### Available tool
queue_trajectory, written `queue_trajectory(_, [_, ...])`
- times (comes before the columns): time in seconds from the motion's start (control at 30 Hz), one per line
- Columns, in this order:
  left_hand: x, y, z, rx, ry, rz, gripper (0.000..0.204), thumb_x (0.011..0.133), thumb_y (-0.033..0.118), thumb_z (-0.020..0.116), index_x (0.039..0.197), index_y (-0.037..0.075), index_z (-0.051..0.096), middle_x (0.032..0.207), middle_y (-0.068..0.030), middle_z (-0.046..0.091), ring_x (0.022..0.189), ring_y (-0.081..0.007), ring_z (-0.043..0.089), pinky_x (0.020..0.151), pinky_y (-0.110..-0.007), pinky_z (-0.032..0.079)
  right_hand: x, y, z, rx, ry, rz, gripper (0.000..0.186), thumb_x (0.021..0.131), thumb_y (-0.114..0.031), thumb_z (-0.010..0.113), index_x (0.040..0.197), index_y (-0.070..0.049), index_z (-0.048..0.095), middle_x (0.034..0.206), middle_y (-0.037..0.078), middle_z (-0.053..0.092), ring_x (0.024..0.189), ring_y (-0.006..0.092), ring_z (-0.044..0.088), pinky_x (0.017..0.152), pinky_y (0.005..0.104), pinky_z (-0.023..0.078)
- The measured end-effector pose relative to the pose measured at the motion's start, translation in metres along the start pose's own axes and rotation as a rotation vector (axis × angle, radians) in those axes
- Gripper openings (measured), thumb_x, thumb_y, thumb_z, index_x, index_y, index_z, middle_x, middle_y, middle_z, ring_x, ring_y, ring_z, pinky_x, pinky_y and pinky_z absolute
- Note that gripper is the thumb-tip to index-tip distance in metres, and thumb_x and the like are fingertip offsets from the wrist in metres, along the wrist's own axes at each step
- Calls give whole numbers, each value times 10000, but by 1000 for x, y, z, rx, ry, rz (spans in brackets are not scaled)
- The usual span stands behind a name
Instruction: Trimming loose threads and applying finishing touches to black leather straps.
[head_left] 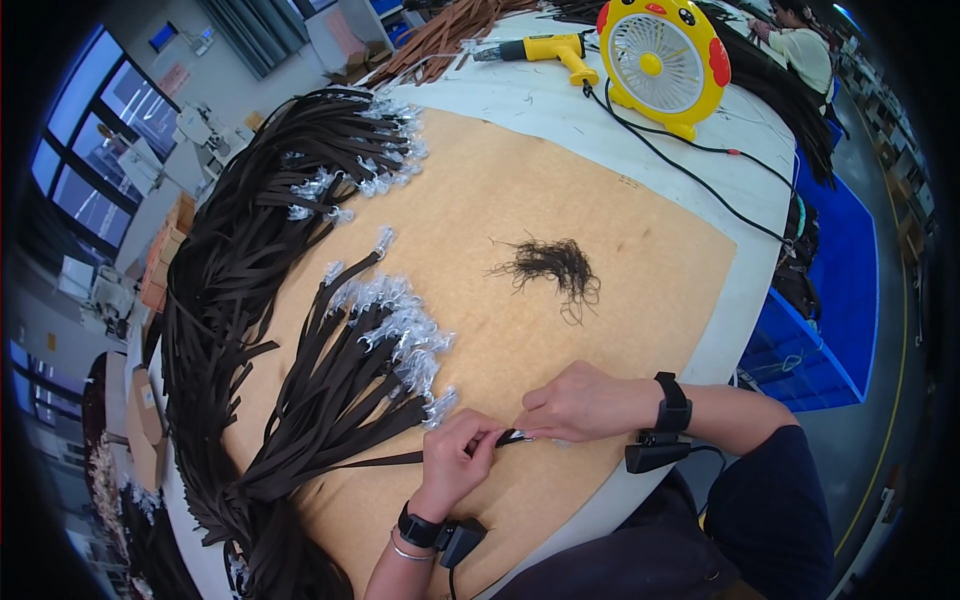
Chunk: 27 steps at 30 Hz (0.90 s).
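Near the table's front edge, my left hand (460, 462) is closed in a pinch on a flat black strap (385, 461), which runs off leftward to the bundle. Just right of it my right hand (580, 402) pinches at the same strap's end, where a small whitish, clear bit shows. My fingers hide most of that end. Beyond my left hand lies a fanned bundle of black straps (345, 405), their ends covered in crinkled clear plastic (402, 335). A loose tuft of black threads (555, 265) rests on the tan board (640, 300).
A larger heap of black straps (225, 240) curves along the left side. At the far edge are a yellow heat gun (545, 48) and a yellow chick-shaped fan (660, 65), with black cables (690, 180). A blue bin (835, 300) stands right of the table.
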<state>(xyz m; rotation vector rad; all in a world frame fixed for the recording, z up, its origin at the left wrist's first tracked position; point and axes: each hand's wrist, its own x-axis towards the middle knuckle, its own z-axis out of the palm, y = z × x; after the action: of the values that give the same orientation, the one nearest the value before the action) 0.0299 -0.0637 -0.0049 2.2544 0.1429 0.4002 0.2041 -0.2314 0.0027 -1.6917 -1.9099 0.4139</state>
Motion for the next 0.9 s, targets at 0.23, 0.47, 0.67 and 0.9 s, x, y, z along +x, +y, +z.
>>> queue_trajectory(0.23, [8, 15, -1, -335, 206, -434, 140, 886, -67, 676, 1010, -2, 677, 911, -86, 661, 668, -100, 655, 544, -235, 505, -10, 5, 4, 104, 105, 74, 219, 971, -320, 609, 1063, -166, 733, 828, 39, 643, 729, 249, 668, 602, 389, 507])
queue_trajectory(0.47, [1, 16, -17, 213, -116, 136, 167, 857, 10, 709, 1016, 49, 675, 951, -90, 638, 762, -262, 677, 631, -345, 541, -7, -1, 6, 21, 93, 35, 228, 970, -331, 610, 1055, -154, 726, 833, 41, 643, 737, 258, 672, 618, 390, 529])
queue_trajectory(0.67, [4, 14, -16, 331, -172, 166, 123, 820, 29, 741, 930, 57, 693, 923, -78, 663, 768, -272, 679, 636, -350, 548, -4, -1, 8, -23, 82, 12, 230, 965, -332, 618, 1041, -142, 723, 803, 52, 620, 706, 262, 671, 607, 391, 526])
queue_trajectory(0.9, [5, 11, -15, 331, -176, 228, 120, 825, 16, 717, 921, 54, 656, 902, -75, 642, 744, -275, 662, 615, -359, 536, -1, -4, 4, -37, 71, 5, 238, 960, -341, 624, 995, -132, 733, 796, 57, 624, 692, 267, 667, 585, 400, 509])
